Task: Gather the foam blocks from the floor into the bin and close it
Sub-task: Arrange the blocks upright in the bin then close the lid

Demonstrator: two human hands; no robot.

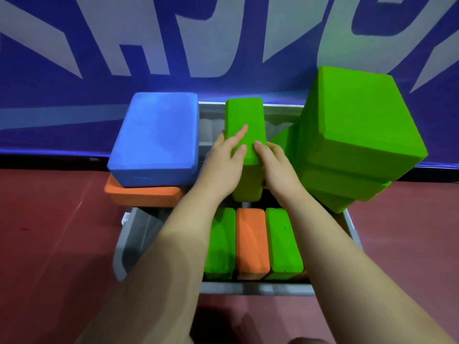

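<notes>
Here, both hands, left (221, 163) and right (277, 165), grip closed around upright green block (244, 125) over bin (255, 288)

Grey plastic bin (255, 289), open, on the floor. Inside, near edge: green block (221, 242), orange block (252, 242), green block (283, 242), standing side by side. Mid-bin, an upright green block (244, 125) sticks up w/ hands on it. Blue block (156, 137) lies atop an orange one (144, 194) over the left rim. Stacked green blocks (357, 135) tower at right.
</notes>
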